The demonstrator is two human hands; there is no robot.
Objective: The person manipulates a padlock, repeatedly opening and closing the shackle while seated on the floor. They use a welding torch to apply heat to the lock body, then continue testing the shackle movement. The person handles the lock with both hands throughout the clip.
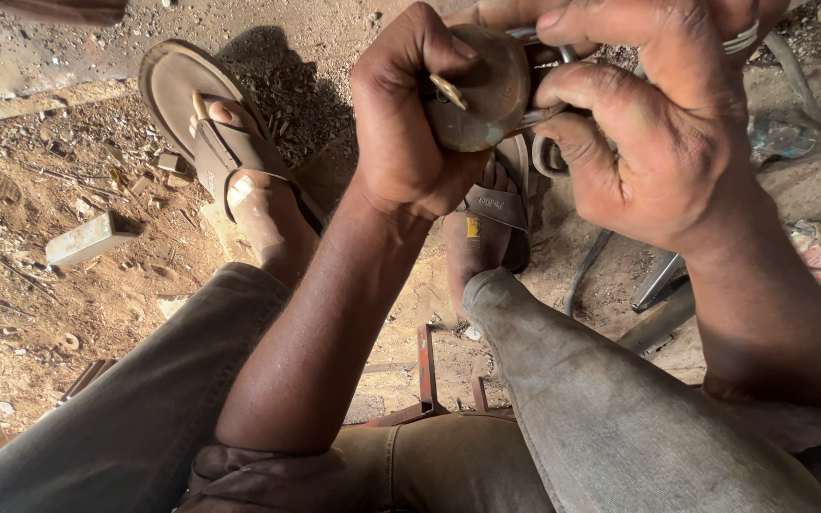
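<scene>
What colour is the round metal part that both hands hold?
The round metal part is dull brownish grey with a small brass-coloured piece on it; the head view shows it.

Single head-worn view, steeply downward, close over hands, knees and dirt ground [40,313].

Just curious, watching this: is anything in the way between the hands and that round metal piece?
Nothing visible. The left hand grips the round metal piece directly, and the right hand touches it from the other side, holding a metal ring.
</scene>
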